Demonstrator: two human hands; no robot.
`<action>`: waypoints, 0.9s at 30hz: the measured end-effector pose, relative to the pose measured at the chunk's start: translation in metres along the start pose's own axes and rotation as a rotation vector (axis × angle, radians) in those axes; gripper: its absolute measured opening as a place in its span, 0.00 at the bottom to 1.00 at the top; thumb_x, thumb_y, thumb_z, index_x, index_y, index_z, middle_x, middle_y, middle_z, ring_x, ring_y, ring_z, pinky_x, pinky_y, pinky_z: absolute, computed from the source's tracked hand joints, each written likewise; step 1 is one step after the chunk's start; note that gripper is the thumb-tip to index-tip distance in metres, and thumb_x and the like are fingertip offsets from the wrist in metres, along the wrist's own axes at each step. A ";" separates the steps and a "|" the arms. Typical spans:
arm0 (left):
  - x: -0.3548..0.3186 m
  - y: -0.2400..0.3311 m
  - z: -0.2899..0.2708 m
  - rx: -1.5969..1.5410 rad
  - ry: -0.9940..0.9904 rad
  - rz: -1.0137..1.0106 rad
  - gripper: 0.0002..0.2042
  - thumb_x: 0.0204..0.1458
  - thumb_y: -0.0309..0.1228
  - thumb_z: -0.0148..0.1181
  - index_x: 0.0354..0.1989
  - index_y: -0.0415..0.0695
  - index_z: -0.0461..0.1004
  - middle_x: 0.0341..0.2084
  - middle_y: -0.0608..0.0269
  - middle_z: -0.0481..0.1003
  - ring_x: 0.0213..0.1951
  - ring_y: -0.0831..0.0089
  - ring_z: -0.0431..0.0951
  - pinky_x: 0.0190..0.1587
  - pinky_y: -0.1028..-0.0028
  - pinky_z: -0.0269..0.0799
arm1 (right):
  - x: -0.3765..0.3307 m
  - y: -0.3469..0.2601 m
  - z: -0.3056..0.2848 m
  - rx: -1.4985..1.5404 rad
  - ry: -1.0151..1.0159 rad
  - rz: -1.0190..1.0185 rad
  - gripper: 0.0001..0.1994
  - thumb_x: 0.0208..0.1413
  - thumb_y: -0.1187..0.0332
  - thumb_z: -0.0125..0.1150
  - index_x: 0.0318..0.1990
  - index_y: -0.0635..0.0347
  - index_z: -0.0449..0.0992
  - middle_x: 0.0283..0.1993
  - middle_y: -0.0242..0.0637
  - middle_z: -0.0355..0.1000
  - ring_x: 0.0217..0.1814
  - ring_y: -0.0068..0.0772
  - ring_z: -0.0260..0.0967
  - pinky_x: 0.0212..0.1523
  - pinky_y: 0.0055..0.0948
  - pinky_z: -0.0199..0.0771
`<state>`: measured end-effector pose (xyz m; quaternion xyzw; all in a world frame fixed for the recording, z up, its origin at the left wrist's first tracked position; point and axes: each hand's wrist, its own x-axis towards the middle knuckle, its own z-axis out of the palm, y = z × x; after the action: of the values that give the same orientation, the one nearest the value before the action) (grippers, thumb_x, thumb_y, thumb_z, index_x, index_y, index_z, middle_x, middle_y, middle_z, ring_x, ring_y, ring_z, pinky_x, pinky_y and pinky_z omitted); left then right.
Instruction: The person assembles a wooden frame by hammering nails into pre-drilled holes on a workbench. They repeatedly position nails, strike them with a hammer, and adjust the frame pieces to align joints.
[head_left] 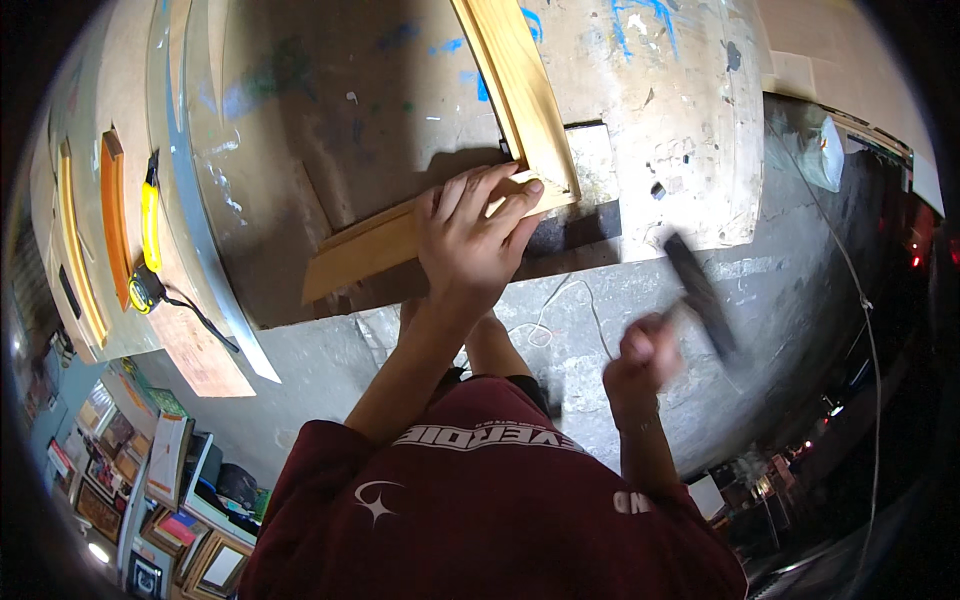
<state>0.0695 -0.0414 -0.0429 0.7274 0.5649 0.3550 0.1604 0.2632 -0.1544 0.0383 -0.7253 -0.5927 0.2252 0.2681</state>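
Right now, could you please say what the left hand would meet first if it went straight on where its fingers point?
The left hand, touching the wooden frame, would probably meet its upper rail; depth is unclear.

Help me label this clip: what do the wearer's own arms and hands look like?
The left hand and right hand are ungloved, the right one blurred. The forearms are bare below the short sleeves of a dark maroon shirt, marked with white lettering and a curved white emblem. Whether anything circles the right wrist is unclear.
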 end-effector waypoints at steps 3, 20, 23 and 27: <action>0.007 0.001 0.002 -0.010 0.011 0.017 0.12 0.46 0.36 0.76 0.40 0.56 0.87 0.47 0.72 0.82 0.47 0.72 0.81 0.48 0.66 0.67 | 0.008 0.011 0.003 -0.159 -0.246 0.125 0.06 0.69 0.69 0.59 0.41 0.64 0.75 0.25 0.46 0.74 0.22 0.48 0.76 0.25 0.41 0.75; -0.004 -0.009 0.007 -0.026 -0.011 0.062 0.13 0.45 0.33 0.79 0.39 0.51 0.86 0.52 0.67 0.82 0.53 0.63 0.81 0.57 0.62 0.70 | 0.012 0.039 -0.003 -0.084 -0.080 0.163 0.08 0.71 0.66 0.57 0.43 0.62 0.74 0.20 0.46 0.67 0.17 0.46 0.71 0.21 0.40 0.68; -0.006 -0.006 0.001 -0.048 -0.008 0.085 0.12 0.46 0.30 0.79 0.36 0.49 0.81 0.51 0.63 0.82 0.54 0.58 0.81 0.57 0.59 0.70 | 0.035 0.061 -0.008 -0.228 0.206 0.283 0.08 0.71 0.66 0.58 0.45 0.61 0.75 0.22 0.49 0.69 0.17 0.46 0.69 0.21 0.38 0.67; 0.008 0.019 0.001 -0.092 -0.068 0.124 0.11 0.49 0.28 0.77 0.33 0.49 0.77 0.42 0.63 0.83 0.48 0.59 0.82 0.51 0.62 0.72 | 0.061 0.131 -0.004 -0.427 0.467 0.263 0.13 0.71 0.61 0.61 0.52 0.61 0.78 0.28 0.52 0.75 0.24 0.45 0.76 0.26 0.38 0.72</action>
<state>0.0846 -0.0396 -0.0284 0.7644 0.4962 0.3649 0.1905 0.3744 -0.1149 -0.0451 -0.8673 -0.4503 -0.0435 0.2076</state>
